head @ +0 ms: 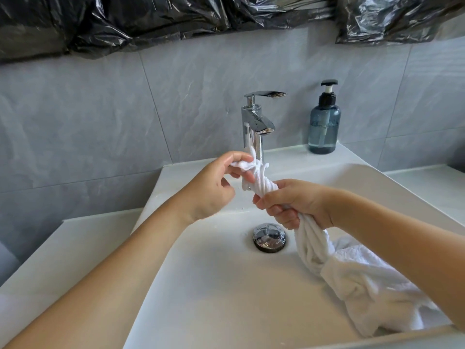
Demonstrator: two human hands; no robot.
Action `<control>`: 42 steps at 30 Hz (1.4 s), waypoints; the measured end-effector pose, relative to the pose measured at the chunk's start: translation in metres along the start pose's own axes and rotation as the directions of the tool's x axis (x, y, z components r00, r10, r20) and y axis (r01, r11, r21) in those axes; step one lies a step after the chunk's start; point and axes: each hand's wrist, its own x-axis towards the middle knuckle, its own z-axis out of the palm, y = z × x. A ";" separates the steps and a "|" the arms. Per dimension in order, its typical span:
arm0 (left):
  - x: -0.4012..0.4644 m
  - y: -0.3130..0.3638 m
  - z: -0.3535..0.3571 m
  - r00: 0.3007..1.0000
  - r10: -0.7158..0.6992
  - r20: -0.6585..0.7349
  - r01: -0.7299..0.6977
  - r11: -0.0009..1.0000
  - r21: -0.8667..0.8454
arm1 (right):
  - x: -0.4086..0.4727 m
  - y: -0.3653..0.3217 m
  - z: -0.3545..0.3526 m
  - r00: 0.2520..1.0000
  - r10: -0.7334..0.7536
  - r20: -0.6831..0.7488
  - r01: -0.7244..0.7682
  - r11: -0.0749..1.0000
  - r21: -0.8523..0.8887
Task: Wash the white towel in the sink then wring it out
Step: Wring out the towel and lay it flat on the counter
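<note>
The white towel (357, 280) is twisted into a rope above the white sink (226, 285). My right hand (292, 202) grips the twisted part over the basin, just above the drain (269, 237). My left hand (216, 187) pinches the towel's upper end in front of the chrome tap (256, 122). The rest of the towel hangs from my right fist and lies bunched in the basin's right side, under my right forearm. No water stream shows at the spout.
A blue soap pump bottle (324, 124) stands on the ledge right of the tap. Grey tiles (100, 117) back the sink, with black plastic sheeting (176, 18) hung above them. White counter (37, 268) extends on both sides.
</note>
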 end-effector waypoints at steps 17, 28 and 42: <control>-0.001 -0.007 -0.008 0.733 0.620 0.281 -0.463 0.152 0.873 | -0.009 -0.002 0.011 0.957 0.150 0.250 -0.129 0.987 -0.098; -0.019 -0.013 -0.007 0.796 0.393 0.461 -0.389 -0.252 0.886 | 0.001 0.010 0.040 0.972 0.220 0.086 -0.185 0.936 -0.300; -0.031 -0.007 -0.008 0.870 -0.471 0.145 0.123 0.492 0.862 | 0.019 0.007 0.087 0.935 -0.352 -0.043 0.008 0.141 -0.990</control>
